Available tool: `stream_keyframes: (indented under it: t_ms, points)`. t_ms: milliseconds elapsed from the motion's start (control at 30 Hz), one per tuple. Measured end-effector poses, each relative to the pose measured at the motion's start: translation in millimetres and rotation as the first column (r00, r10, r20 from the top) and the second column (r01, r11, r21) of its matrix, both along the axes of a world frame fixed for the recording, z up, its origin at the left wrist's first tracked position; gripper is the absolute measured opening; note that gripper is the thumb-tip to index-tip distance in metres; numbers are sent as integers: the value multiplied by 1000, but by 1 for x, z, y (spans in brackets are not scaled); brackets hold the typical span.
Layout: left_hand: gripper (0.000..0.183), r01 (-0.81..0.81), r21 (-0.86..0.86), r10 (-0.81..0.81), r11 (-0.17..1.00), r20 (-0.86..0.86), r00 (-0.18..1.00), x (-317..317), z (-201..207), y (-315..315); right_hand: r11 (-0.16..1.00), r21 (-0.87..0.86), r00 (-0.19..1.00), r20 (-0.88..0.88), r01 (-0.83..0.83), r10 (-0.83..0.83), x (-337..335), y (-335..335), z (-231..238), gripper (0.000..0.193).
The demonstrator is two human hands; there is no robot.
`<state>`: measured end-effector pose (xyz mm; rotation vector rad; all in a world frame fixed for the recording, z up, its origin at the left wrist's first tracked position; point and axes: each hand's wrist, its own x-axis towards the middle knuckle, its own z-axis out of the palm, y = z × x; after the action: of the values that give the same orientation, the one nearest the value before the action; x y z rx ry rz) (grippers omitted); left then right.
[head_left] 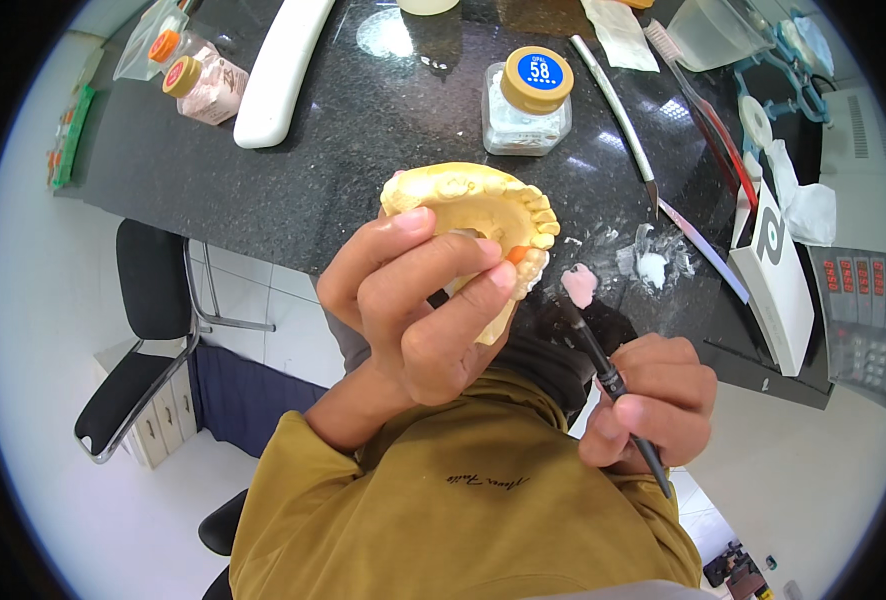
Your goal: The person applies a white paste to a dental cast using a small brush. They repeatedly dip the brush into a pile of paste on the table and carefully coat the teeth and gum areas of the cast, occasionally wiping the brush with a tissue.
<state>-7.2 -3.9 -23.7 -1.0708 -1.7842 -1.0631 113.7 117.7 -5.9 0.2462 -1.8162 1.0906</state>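
My left hand grips a yellow plaster dental cast, its row of teeth facing up and to the right. An orange patch shows on the cast beside my fingertips, next to paler teeth at its right edge. Between the thumb and fingers of my right hand is a slim black brush, slanting up and left. Its tip is at or just over the near side of a pink paste blob on the dark counter; contact is unclear. White paste is smeared to the right of the pink.
A gold-lidded jar stands beyond the cast. To the right lie a thin knife-like tool, a toothbrush and a white box. A white curved handle-like object and small bottles are at the left.
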Motion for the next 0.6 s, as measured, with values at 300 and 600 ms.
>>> stream_keyframes:
  t_ms: [300,600]
  points:
    - [34,6,-14,-6,1000,-17,1000,-1,1,-2,999,-32,1000,9,-11,12,4,-2,-3,21]
    - [33,13,-15,-14,1000,-13,1000,-1,1,-2,1000,-19,998,67,0,1,4,-2,1,22]
